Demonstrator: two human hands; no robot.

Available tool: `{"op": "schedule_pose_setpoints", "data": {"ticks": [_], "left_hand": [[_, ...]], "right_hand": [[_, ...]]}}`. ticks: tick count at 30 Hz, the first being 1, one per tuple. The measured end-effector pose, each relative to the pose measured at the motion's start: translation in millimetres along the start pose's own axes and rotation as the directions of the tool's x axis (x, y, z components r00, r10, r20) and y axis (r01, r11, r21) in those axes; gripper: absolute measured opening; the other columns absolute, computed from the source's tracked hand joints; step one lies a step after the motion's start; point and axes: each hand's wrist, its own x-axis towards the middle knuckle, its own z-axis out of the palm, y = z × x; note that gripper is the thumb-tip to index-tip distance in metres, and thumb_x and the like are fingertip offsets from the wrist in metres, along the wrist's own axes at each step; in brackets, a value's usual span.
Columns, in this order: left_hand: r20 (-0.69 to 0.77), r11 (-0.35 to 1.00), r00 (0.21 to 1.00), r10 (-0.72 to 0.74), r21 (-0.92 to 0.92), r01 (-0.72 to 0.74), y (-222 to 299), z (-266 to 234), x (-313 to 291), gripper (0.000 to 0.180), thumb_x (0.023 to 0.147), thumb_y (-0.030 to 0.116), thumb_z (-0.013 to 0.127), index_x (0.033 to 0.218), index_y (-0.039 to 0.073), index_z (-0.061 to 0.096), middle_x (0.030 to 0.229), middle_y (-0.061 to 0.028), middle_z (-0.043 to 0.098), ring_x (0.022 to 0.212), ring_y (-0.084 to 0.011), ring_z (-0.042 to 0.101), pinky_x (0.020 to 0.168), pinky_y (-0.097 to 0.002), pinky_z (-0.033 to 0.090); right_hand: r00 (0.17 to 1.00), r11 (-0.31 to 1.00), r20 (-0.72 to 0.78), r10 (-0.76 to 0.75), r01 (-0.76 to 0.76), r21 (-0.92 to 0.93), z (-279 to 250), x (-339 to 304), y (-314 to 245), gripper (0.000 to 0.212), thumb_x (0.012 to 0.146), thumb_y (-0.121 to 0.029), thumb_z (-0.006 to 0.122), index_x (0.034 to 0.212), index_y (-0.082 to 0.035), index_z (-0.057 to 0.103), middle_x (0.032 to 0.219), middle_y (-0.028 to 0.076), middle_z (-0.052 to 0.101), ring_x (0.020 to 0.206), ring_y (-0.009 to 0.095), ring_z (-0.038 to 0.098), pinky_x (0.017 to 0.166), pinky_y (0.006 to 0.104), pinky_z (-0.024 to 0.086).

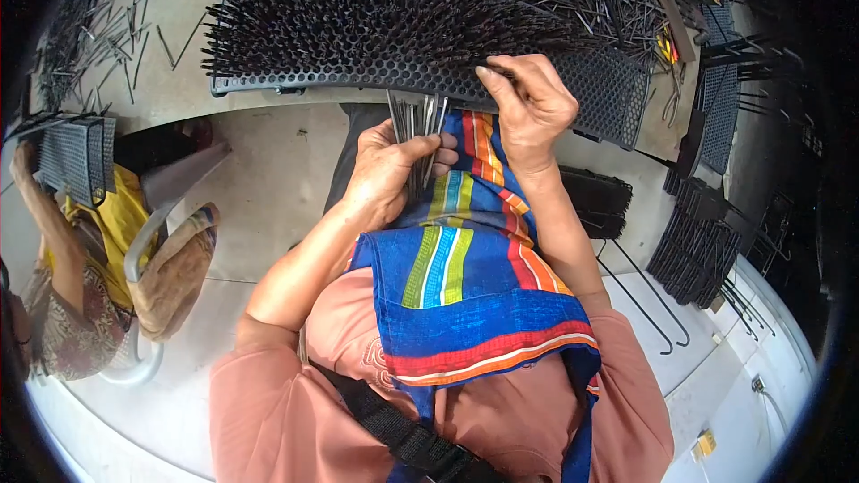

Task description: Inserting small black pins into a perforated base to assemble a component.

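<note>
My left hand (386, 165) is closed around a bundle of thin metal rods (417, 116), held upright just in front of the table edge. A dark perforated rack (604, 94) lies along that edge, bent by the lens. Many dark rods (358, 27) stand packed in its holes over the left and middle, while bare holes show along the front and at the right end. Above the front of the rack, my right hand (535, 107) is closed in a pinch, thumb against fingers. Whatever sits between its fingertips is too small and dark to make out.
Loose rods (582, 0) lie heaped behind the rack, with more scattered on the table (183, 80) at left. Scissors (671, 109) lie at right. Hanging dark racks (693, 255) crowd the right side. At left, another person's arm (54, 224) reaches to a perforated rack (76, 161).
</note>
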Motion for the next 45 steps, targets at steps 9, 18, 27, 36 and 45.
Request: {"op": "schedule_pose_setpoints", "data": {"ticks": [9,18,27,36,45], "left_hand": [[0.005,0.998,1.0,0.001,-0.058,0.0,1,-2,0,0.015,0.086,-0.005,0.061,0.1,-0.003,0.061,0.09,-0.0177,0.07,0.073,-0.0216,0.07,0.062,-0.0299,0.059],[0.082,0.997,0.996,0.037,-0.07,-0.032,3,-6,-5,0.018,0.083,-0.007,0.063,0.101,-0.003,0.066,0.089,-0.0164,0.07,0.074,-0.0236,0.071,0.064,-0.0313,0.061],[-0.065,0.993,0.998,0.027,-0.112,-0.034,8,-29,-6,0.019,0.091,0.004,0.061,0.107,-0.005,0.061,0.093,-0.0167,0.069,0.077,-0.0232,0.07,0.065,-0.0319,0.061],[-0.088,0.996,0.995,0.039,-0.072,-0.045,12,-31,-14,0.017,0.09,-0.001,0.053,0.105,-0.004,0.059,0.092,-0.0162,0.07,0.07,-0.0192,0.068,0.059,-0.0282,0.059],[-0.111,0.996,0.992,0.063,-0.053,-0.069,12,-34,-10,0.013,0.088,0.0,0.059,0.101,-0.002,0.061,0.088,-0.0142,0.07,0.066,-0.0173,0.068,0.055,-0.0258,0.057]], "right_hand": [[0.984,0.983,0.061,-0.168,0.172,-0.064,0,2,2,0.019,0.079,0.008,0.069,0.096,0.001,0.072,0.076,0.006,0.063,0.06,0.007,0.051,0.053,0.0215,0.04],[0.813,0.887,0.465,0.35,-0.448,0.115,2,-22,-4,0.014,0.076,-0.002,0.075,0.089,0.003,0.071,0.072,0.001,0.062,0.061,0.004,0.052,0.052,0.0182,0.038],[0.947,0.862,0.158,0.281,-0.321,0.392,21,-11,-22,0.011,0.082,0.008,0.068,0.091,0.003,0.07,0.08,0.002,0.063,0.066,0.006,0.055,0.058,0.0174,0.043],[0.987,0.962,-0.001,-0.161,0.157,0.222,50,10,-28,0.014,0.074,0.008,0.074,0.087,0.001,0.071,0.082,0.007,0.065,0.07,0.01,0.057,0.058,0.0203,0.045],[0.983,0.974,0.065,-0.172,0.16,0.16,59,8,-27,0.013,0.074,0.007,0.074,0.086,0.002,0.072,0.08,0.009,0.066,0.068,0.011,0.059,0.058,0.0222,0.046]]}}
